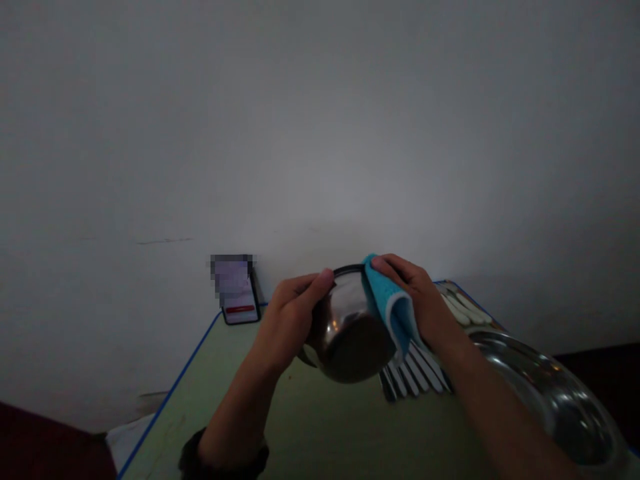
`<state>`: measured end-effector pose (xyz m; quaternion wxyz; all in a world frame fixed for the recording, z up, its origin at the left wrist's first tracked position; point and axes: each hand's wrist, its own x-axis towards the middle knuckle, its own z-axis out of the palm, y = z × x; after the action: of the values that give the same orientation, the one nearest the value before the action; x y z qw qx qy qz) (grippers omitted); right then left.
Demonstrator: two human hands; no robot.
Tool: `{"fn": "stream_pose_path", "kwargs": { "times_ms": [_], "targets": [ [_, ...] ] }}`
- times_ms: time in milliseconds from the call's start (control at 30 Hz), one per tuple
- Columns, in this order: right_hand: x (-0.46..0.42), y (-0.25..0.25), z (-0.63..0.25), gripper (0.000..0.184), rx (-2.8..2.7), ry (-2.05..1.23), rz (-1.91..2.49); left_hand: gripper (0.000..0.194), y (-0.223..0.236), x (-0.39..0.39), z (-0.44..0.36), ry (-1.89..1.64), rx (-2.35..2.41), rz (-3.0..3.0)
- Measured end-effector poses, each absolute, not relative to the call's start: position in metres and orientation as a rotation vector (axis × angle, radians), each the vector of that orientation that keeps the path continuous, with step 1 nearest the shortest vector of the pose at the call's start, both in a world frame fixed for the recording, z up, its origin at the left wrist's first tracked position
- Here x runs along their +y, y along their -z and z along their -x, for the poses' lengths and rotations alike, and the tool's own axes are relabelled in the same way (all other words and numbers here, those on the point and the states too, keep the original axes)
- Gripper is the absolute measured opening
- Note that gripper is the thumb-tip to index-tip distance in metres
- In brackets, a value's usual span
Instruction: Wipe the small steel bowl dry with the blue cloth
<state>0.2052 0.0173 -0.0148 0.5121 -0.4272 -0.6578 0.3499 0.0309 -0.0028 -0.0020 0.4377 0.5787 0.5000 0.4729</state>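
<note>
A shiny steel bowl (345,327) is held up above the table, tilted so its flat dark base faces toward me. My left hand (295,313) grips its left side, thumb on the rim. On the opposite side, my right hand (410,287) pinches a blue cloth (393,293) with a pale edge over the rim. The cloth hangs down against the bowl's outer wall. The bowl's inside and most of my fingertips are hidden. Just below the cloth lie several pieces of metal cutlery (415,373) side by side, partly covered by the cloth and bowl.
A large steel basin (560,380) stands at the right, partly behind my right forearm. Several white-handled utensils (465,310) lie at the far right corner. A phone (240,300) leans against the wall (320,133) at the back left. The green table (320,433) has blue edging.
</note>
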Motion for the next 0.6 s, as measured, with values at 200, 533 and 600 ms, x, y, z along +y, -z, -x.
{"fn": "stream_pose_path", "kwargs": {
  "times_ms": [200, 533, 600],
  "targets": [
    [0.017, 0.02, -0.197, 0.032, -1.468, -0.818, 1.019, 0.036, 0.004, -0.002, -0.031, -1.523, 1.376, -1.288],
    [0.021, 0.028, -0.195, 0.031, -1.472, -0.776, 1.081, 0.036, 0.004, -0.002, -0.037, -1.408, 1.331, -1.26],
    [0.021, 0.03, -0.194, 0.032, -1.444, -0.784, 1.098, 0.036, 0.003, -0.004, -0.039, -1.414, 1.364, -1.283]
  ]
}}
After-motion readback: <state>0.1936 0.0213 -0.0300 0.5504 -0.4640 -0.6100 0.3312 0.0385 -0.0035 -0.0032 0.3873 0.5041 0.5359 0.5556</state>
